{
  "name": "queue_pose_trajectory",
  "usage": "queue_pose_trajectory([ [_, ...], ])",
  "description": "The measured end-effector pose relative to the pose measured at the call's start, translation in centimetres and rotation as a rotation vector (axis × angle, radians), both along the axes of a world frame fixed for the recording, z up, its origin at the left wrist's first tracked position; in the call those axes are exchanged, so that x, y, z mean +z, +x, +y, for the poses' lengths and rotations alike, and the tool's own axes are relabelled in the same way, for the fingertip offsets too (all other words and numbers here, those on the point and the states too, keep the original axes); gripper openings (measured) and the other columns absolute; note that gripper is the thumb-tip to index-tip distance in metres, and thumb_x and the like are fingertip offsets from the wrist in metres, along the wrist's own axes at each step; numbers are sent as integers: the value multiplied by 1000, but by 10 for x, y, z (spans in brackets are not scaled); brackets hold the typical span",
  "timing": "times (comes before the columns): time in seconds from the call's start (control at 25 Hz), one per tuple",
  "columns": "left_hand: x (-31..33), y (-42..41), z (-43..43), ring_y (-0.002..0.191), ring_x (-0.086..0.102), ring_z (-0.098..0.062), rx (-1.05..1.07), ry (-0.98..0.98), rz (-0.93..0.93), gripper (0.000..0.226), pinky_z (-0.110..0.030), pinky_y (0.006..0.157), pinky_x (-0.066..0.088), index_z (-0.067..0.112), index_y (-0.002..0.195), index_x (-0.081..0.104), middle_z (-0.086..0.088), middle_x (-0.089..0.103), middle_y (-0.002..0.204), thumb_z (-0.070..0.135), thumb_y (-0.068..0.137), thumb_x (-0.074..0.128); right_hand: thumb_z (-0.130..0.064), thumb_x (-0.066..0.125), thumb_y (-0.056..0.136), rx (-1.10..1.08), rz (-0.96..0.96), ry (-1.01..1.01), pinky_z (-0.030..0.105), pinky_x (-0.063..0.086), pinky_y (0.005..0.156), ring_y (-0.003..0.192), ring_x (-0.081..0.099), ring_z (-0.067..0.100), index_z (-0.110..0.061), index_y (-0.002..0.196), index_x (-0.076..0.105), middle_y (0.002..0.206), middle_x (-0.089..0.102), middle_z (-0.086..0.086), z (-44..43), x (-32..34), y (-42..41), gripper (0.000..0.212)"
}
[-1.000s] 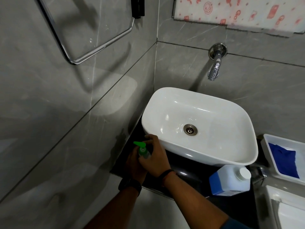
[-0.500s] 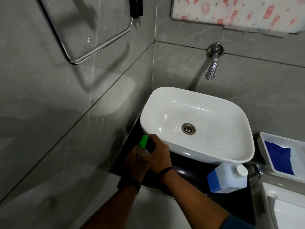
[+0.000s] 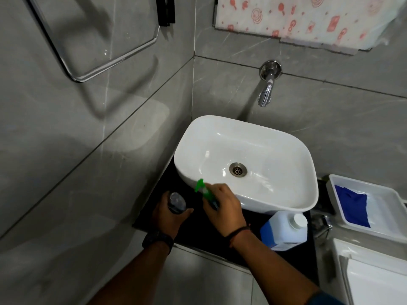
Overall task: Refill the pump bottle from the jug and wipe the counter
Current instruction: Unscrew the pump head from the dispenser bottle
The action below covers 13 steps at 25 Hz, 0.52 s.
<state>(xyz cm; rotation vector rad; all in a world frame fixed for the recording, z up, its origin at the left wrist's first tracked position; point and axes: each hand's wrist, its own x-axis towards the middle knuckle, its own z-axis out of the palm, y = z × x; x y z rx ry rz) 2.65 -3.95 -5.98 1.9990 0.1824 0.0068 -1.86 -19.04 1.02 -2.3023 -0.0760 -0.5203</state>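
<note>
Chrome wire towel rail (image 3: pixel 110 60) on the grey tile wall, far left. Below it, left hand (image 3: pixel 170 213), black watch at the wrist, grip wrapped around the small clear plastic pump bottle (image 3: pixel 176 203); bottle stands upright on the black counter (image 3: pixel 220 241) at its left end, neck open, no pump on it. Just right of that, right hand (image 3: pixel 224 205), dark cord at the wrist, grip clamped on the green pump head (image 3: pixel 203 191); pump is clear of the bottle, tilted, nozzle pointing up-left and overlapping the front-left rim of the white rectangular ceramic basin (image 3: pixel 253 133). Whether the dip tube is clear of the neck: can't tell, hand covers it. Basin sits on the counter, metal drain (image 3: pixel 237 169) in the middle, chrome wall tap (image 3: pixel 267 89) above it. Right of the right wrist, translucent white plastic jug with blue label (image 3: pixel 284 232) stands on the counter in front of the basin, white screw cap on. Farthest right, white plastic tray (image 3: pixel 385 216) holding a folded blue cloth (image 3: pixel 352 205), apart from the jug.
</note>
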Motion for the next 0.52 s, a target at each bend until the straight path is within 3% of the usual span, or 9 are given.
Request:
queue_pose_trajectory([
  [0.16,-10,1,4,97,60,-15,-2,-9,-19,79,-27,83,46,30,113,52,1,65,109,42,44,89,-11,56,86,85,376,-351,38,42,94,107,54,32,-14,132,51,117,58,13,-22,-56,-7,46],
  [0.28,-15,-2,7,106,55,-10,-9,-3,3,96,-25,88,42,35,124,44,7,59,119,60,40,82,-15,50,87,98,520,-609,39,41,88,107,52,32,-21,136,43,121,55,10,-24,-76,-4,49],
  [0.52,-11,-3,16,131,35,-12,-65,66,-38,132,-27,102,30,38,141,18,4,35,147,77,30,76,-31,61,84,64,499,-585,37,40,88,112,47,29,-21,134,44,125,54,6,-28,-87,-2,54],
])
